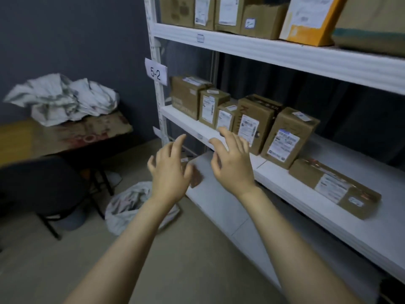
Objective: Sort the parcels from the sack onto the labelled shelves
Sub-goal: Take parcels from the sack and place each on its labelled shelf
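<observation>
Our left grip and right grip hang before the white shelves, fingers spread and loosely bent, holding nothing; the sack lies open on the floor at seven o'clock from the left grip; a row of upright parcels stands on the middle shelf at one o'clock from the right grip; a flat parcel lies at four o'clock from that row; the "5-2" tag hangs on the post at eleven o'clock; crumpled sacks rest on the surface at nine o'clock.
</observation>
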